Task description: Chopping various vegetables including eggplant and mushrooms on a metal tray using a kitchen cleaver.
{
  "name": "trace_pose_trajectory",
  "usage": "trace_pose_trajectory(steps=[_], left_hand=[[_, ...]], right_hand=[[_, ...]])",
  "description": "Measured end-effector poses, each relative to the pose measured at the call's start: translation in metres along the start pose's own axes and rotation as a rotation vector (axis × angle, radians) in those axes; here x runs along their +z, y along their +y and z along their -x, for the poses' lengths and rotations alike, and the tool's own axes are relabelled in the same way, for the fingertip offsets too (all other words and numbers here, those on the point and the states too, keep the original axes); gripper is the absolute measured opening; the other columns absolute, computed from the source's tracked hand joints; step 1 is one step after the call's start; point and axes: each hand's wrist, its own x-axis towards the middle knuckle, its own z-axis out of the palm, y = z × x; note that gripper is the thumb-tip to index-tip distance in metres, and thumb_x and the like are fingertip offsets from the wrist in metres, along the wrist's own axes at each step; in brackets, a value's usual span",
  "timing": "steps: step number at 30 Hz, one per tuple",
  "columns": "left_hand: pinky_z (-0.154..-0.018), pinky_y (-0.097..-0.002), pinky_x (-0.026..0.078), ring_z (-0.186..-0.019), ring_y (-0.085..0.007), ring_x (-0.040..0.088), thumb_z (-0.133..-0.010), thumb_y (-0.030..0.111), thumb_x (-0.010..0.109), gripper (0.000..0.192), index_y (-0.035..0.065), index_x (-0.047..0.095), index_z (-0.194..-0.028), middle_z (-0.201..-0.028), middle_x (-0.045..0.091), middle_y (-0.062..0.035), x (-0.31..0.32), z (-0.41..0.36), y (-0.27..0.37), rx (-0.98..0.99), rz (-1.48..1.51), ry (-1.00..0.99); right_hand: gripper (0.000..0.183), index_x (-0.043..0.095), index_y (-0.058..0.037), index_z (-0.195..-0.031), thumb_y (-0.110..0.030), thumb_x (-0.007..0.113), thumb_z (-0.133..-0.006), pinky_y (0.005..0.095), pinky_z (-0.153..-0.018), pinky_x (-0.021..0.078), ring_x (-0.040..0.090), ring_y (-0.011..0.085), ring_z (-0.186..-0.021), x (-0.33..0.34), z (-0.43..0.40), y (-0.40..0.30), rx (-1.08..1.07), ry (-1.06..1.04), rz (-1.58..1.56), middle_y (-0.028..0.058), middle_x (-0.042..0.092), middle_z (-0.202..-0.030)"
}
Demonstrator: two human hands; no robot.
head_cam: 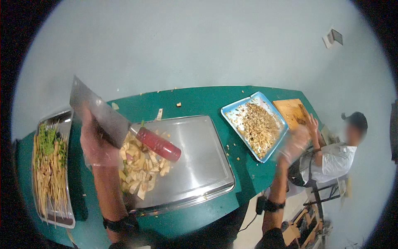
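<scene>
My left hand (98, 143), in a clear plastic glove, grips a cleaver (99, 109) by its broad blade, which hides most of the fingers. The cleaver's red handle (158, 144) points right, above a steel tray turned upside down (199, 155). Chopped pale pieces, apparently vegetable (144, 168), are heaped on the left half of that tray, below the cleaver. Over on the right, my gloved right hand (293, 143) is blurred beside the near right corner of a blue-rimmed tray (259, 160) holding finely chopped food (259, 124). Its fingers are too smeared to read.
A long metal tray (71, 214) of skewers with green leaves (46, 143) stands at the far left of the green table (183, 221). A co-worker (339, 158) sits at the right, a hand above a wooden cutting board (281, 107). Cardboard boxes (290, 235) lie below.
</scene>
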Motion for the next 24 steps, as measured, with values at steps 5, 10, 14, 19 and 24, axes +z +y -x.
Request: trace_pose_trajectory(steps=[5,10,14,19,24], left_hand=[[-0.104,-0.0427,0.052,-0.115,-0.0248,0.066,-0.108,0.045,0.069,0.049,0.0066,0.065,-0.138,-0.125,0.070,-0.0071,-0.005,-0.002,-0.011,0.036,-0.019,-0.028],[-0.093,-0.0420,0.057,-0.108,-0.0237,0.069,-0.112,0.045,0.063,0.042,0.0110,0.066,-0.136,-0.121,0.073,-0.0044,0.009,0.008,-0.002,-0.032,-0.053,0.035],[-0.098,-0.0438,0.055,-0.110,-0.0249,0.069,-0.113,0.045,0.061,0.043,0.0100,0.066,-0.138,-0.122,0.073,-0.0045,-0.001,-0.001,-0.018,-0.023,-0.064,-0.031],[-0.099,-0.0432,0.055,-0.111,-0.0246,0.069,-0.114,0.045,0.060,0.044,0.0099,0.066,-0.140,-0.124,0.073,-0.0047,-0.009,-0.004,-0.023,-0.035,-0.083,-0.009],[-0.096,-0.0438,0.057,-0.108,-0.0242,0.070,-0.112,0.045,0.062,0.044,0.0102,0.067,-0.139,-0.125,0.073,-0.0049,-0.003,0.002,-0.024,-0.078,-0.108,0.011]], right_hand=[[0.078,0.047,0.0066,-0.161,-0.045,0.069,-0.106,0.0455,-0.129,0.0342,0.050,0.0405,-0.151,0.030,0.064,-0.052,0.179,-0.348,0.029,0.0323,0.054,-0.159],[0.070,0.051,0.0065,-0.157,-0.041,0.065,-0.108,0.0467,-0.128,0.0358,0.052,0.0419,-0.149,0.023,0.085,-0.040,0.370,-0.335,-0.392,0.0301,0.057,-0.157],[0.049,0.064,0.0053,-0.139,-0.034,0.063,-0.111,0.0442,-0.107,0.0509,0.066,0.0322,-0.122,0.039,0.114,-0.004,0.628,-0.255,-0.494,0.0237,0.068,-0.134],[0.040,0.074,0.0034,-0.120,-0.035,0.064,-0.112,0.0363,-0.074,0.0553,0.067,0.0177,-0.080,0.031,0.112,-0.009,0.841,-0.159,-0.573,0.0084,0.071,-0.092],[0.035,0.077,-0.0026,-0.114,-0.036,0.066,-0.112,0.0271,-0.058,0.0403,0.050,0.0064,-0.067,0.028,0.111,-0.006,0.874,-0.275,-0.728,-0.0058,0.058,-0.076]])
